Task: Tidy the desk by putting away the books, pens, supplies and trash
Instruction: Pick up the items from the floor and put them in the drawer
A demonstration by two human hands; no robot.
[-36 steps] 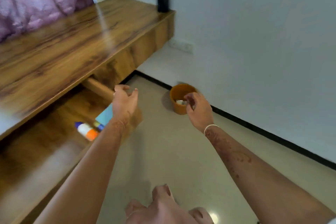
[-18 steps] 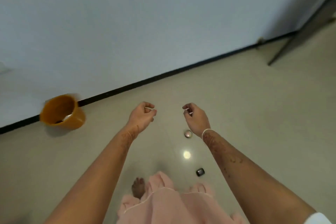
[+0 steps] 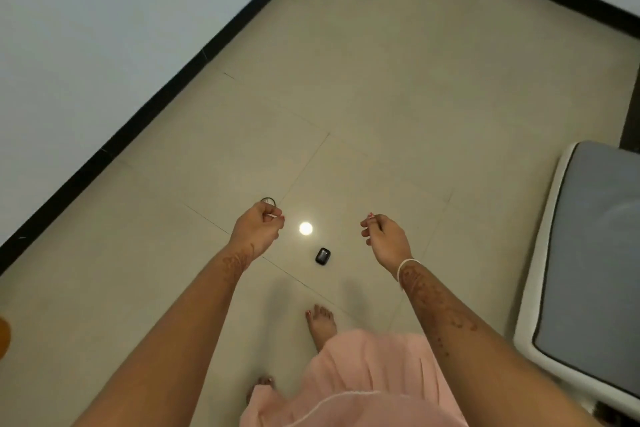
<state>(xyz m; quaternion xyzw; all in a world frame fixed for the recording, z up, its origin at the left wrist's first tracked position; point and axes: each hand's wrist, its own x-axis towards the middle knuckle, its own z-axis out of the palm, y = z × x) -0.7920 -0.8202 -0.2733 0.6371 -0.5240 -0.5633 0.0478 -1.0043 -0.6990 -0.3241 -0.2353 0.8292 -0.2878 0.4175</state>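
Floor tiles (image 3: 381,97) | small black item (image 3: 322,256) between left grip (image 3: 258,229), right grip (image 3: 384,236)

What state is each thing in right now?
left hand: fingers curled, hovers above the floor; contents too small to tell.
right hand: fingers loosely curled, hovers; contents unclear.
small black object: lying on the floor between the hands, untouched.
dark ring: apparently on the floor, partly hidden behind the left hand.
orange bin: only a sliver at the left edge.

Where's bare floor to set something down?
Bare beige tile floor stretches ahead, between the black skirting board and the grey-cushioned white chair. Crowded nearer: a small black case between left hand and right hand, a dark ring beside the left.
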